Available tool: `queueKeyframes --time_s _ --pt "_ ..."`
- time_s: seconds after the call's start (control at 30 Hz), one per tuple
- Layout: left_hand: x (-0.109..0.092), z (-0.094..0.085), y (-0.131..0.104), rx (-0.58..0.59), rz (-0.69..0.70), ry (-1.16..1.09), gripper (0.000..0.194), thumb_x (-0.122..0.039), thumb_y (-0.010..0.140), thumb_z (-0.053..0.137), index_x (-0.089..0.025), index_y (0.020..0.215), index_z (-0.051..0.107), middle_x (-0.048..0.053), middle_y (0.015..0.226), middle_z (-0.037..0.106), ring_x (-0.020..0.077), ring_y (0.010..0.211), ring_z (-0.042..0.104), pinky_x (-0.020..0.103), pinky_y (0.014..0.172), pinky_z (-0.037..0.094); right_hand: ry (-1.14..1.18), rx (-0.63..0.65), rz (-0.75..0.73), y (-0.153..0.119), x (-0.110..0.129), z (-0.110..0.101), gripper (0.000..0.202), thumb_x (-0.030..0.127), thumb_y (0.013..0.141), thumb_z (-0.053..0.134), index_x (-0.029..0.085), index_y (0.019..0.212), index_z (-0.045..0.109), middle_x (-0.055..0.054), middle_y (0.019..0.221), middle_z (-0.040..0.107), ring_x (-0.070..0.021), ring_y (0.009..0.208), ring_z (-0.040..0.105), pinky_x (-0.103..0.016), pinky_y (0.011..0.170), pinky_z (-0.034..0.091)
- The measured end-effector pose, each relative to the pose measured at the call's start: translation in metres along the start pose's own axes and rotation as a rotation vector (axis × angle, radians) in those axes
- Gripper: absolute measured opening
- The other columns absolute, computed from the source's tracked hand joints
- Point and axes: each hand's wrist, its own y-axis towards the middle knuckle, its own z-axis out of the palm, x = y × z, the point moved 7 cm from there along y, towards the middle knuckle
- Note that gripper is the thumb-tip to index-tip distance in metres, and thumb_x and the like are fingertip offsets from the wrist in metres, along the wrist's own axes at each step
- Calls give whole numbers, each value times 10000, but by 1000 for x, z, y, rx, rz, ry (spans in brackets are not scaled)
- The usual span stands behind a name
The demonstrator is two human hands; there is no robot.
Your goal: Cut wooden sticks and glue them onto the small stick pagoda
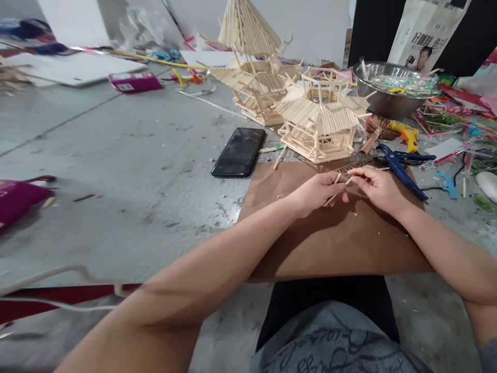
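Note:
Over the brown paper sheet (pixel 349 248) my two hands meet. My left hand (pixel 320 190) is closed on thin wooden sticks (pixel 330 198), which poke out between its fingers. The fingertips of my right hand (pixel 375 186) pinch the upper end of a stick, close against the left fingers. Just beyond them stands a small pavilion model (pixel 318 124) of wooden sticks, with a slatted roof and an open frame on top. Behind it to the left rises a taller stick pagoda (pixel 252 67) with a pointed roof.
A black phone (pixel 238 153) lies left of the paper. On the right are blue pliers (pixel 402 171), a yellow glue gun (pixel 406 134) and a steel bowl (pixel 392 103) of wrapped items. Purple packs (pixel 135 82) lie at left, and craft scraps clutter the far right.

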Motion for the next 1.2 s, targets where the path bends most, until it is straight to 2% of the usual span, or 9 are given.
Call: queueKeyframes --time_s 0.13,0.27,0.43,0.7,1.03,1.2 --pt "1 3 -1 14 3 57 147 -245 815 481 -120 847 550 -6 617 593 33 392 390 171 396 247 173 26 129 0 -8 5 169 311 803 521 184 809 632 -21 753 657 -135 707 582 -278 679 435" --pt "-2 0 -2 6 13 136 204 -293 800 495 -112 733 561 -3 603 574 23 398 352 170 397 224 326 -15 267 0 -22 3 192 356 768 559 170 775 608 8 652 593 -87 550 497 -237 542 397" --pt "-1 -1 -3 27 -14 228 214 -321 763 528 -117 712 570 -26 563 523 19 390 312 176 391 185 535 -57 389 -2 -34 3 227 401 729 602 175 744 588 26 569 537 -66 457 441 -206 420 340" --pt "-5 -2 -5 21 -43 339 193 -318 733 556 -129 701 575 -44 554 526 22 405 327 182 418 219 626 -38 430 -3 -32 7 217 381 727 605 172 777 574 45 507 518 -62 390 414 -195 349 318" --pt "-8 0 -4 -5 13 389 247 -326 725 568 -138 567 541 -72 430 390 38 408 293 202 439 210 616 11 423 -5 -32 10 214 383 747 582 177 803 558 59 503 500 -54 375 408 -198 355 322" --pt "-9 -1 -5 -19 14 360 240 -323 720 574 -144 566 531 -76 411 383 39 397 294 204 443 213 610 -94 379 -2 -31 4 286 332 708 623 184 935 534 60 630 516 -47 441 464 -193 391 359"
